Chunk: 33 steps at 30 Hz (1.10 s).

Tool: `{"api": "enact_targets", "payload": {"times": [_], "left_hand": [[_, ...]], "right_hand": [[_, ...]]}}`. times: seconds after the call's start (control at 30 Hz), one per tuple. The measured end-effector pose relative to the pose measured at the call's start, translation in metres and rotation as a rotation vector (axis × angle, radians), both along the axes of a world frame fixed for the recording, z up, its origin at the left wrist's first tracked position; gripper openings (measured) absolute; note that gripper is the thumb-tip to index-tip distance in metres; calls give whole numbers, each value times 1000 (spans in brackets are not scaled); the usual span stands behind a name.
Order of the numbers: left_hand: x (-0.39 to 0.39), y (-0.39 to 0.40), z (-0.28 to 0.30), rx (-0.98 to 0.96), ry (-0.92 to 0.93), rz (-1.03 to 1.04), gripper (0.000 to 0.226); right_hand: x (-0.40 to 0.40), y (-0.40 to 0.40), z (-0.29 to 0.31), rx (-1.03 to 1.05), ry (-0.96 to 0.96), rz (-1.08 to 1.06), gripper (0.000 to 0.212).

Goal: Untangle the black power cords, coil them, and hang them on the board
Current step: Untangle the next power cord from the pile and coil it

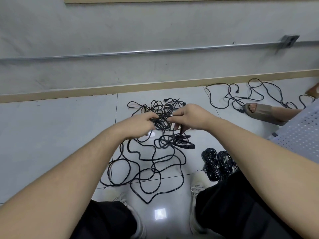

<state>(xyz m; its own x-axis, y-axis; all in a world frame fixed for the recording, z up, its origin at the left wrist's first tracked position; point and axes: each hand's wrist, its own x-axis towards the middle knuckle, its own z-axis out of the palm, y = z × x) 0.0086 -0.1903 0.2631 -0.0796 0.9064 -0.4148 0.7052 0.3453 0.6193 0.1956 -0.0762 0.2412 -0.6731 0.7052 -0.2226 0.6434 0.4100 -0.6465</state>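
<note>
A tangle of black power cords (160,116) is lifted above the white tiled floor in the middle of the head view. My left hand (138,124) grips the tangle's left side with curled fingers. My right hand (189,116) pinches strands on its right side. More loose black cord (146,171) trails in wide loops on the floor below, between my feet. A knotted clump with a plug (176,142) hangs just under my right hand. Two coiled cord bundles (217,163) lie on the floor by my right knee.
Another loose black cord (241,95) sprawls at the back right near another person's sandalled foot (260,111). A grey wall with a metal conduit (155,51) and a beige baseboard (120,88) runs across the back. My white shoes (198,185) flank the floor loops.
</note>
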Motion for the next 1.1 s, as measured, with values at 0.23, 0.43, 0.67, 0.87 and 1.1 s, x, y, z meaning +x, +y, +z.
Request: {"api": "enact_targets", "payload": {"times": [0.23, 0.43, 0.67, 0.87, 1.1], "left_hand": [[20, 13, -11, 156, -90, 81, 44], [10, 16, -5, 327, -215, 153, 38], [-7, 13, -7, 346, -392, 266, 30], [-23, 14, -3, 258, -340, 305, 22], [-23, -1, -19, -24, -176, 58, 48]], "right_hand": [[-1, -15, 6, -172, 172, 77, 11], [8, -7, -9, -361, 107, 95, 64], [4, 2, -2, -77, 85, 22, 21], [13, 6, 12, 126, 58, 9, 16], [21, 3, 11, -221, 366, -30, 11]]}}
